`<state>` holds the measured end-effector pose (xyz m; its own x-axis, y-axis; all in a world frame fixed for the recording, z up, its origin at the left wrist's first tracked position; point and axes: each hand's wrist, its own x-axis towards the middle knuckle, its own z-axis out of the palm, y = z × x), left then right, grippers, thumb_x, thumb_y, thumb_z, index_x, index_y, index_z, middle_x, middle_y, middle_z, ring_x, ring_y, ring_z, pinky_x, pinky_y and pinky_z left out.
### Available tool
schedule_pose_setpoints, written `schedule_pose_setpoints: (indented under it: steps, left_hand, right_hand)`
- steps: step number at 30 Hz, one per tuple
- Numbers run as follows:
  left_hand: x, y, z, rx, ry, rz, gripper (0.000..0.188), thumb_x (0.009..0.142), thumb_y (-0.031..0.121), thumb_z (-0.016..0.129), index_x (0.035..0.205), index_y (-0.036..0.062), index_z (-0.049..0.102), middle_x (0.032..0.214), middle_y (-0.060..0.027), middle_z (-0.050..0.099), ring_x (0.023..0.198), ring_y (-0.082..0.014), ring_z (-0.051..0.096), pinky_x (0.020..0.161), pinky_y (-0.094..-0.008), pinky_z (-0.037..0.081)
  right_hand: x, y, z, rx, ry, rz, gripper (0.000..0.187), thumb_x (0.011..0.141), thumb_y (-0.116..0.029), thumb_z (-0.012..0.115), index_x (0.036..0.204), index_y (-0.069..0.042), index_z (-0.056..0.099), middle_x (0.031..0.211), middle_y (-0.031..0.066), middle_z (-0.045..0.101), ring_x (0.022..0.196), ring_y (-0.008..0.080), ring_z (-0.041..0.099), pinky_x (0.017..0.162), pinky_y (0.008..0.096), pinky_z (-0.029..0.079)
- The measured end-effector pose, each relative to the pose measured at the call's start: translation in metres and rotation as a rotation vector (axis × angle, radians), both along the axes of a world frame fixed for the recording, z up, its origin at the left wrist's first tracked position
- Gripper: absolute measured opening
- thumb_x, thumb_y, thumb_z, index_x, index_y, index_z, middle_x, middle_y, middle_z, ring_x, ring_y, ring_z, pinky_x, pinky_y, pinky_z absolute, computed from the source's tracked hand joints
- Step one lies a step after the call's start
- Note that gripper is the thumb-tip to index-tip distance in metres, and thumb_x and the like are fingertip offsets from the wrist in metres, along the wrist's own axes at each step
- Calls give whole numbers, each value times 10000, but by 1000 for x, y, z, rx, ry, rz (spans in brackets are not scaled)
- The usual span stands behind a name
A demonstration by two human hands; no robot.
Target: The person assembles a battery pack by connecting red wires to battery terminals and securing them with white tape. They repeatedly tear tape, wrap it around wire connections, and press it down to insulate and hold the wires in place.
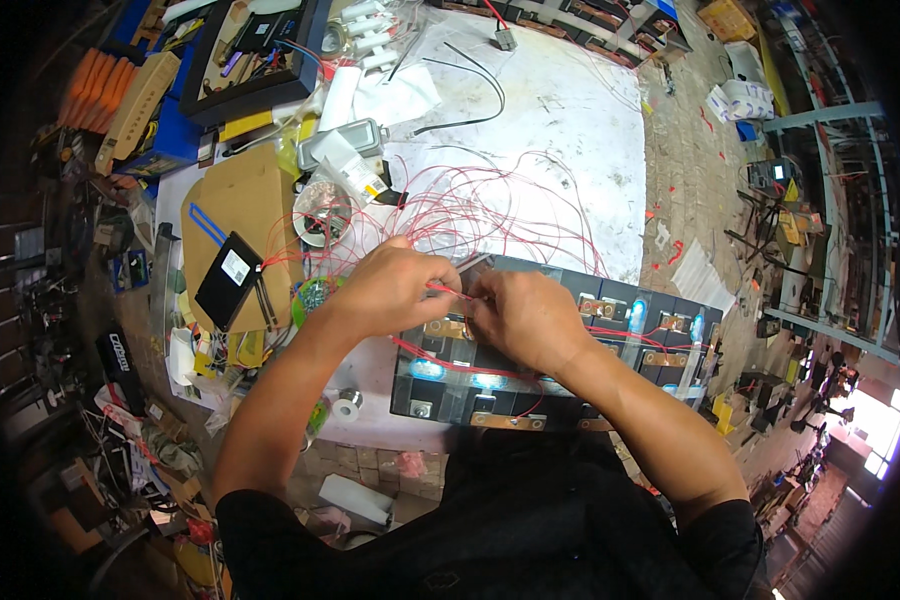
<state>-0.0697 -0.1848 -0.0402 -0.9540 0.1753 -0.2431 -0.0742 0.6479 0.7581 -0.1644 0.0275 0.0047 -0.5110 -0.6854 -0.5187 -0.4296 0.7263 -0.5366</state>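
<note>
Above the left end of a dark battery pack [610, 345], my two hands meet with fingers pinched. A thin red wire [442, 288] shows at the fingertips of my left hand [395, 285] and runs across to my right hand [530, 315], which grips it too. Copper-coloured busbars [510, 421] and strips of clear tape lie across the pack, with more red wires along it. Beyond my hands, a loose tangle of red wires [470, 205] spreads over the white table. Some of it leads left to a flat black box [231, 280] on brown cardboard.
A solder spool [346, 405] stands by the near table edge. Farther back are a clear-lidded grey box [345, 142], a round tub [323, 210] and a black open case [255, 60]. Another battery pack [590, 25] sits at the far edge. Metal shelving [840, 120] rises at the right.
</note>
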Motion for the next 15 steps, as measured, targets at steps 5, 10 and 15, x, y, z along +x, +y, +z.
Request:
schedule_pose_setpoints:
  steps: [5, 10, 15]
  left_hand:
    - [-13, -2, 6, 148, -343, 59, 193, 869, 247, 824, 943, 71, 798, 796, -63, 749, 723, -134, 637, 691, -338, 512]
    - [-13, -12, -27, 391, -346, -2, 228, 881, 247, 817, 945, 30, 791, 763, -5, 713, 664, -83, 593, 581, -319, 487]
    - [-33, -18, -20, 486, -702, -10, 179, 896, 251, 798, 944, 79, 797, 733, 58, 649, 614, -41, 533, 528, -255, 409]
  right_hand:
    - [3, 1, 2, -39, -3, -41, 309, 962, -361, 712, 1019, -72, 804, 883, 218, 784, 844, 439, 764, 794, 540, 615]
    - [5, -1, 0, -54, -25, -74, 272, 952, -340, 725, 996, -88, 815, 867, 212, 781, 838, 424, 767, 790, 533, 615]
    - [7, -4, -3, -39, -54, -113, 266, 949, -330, 730, 988, -83, 820, 839, 211, 776, 827, 423, 766, 787, 533, 614]
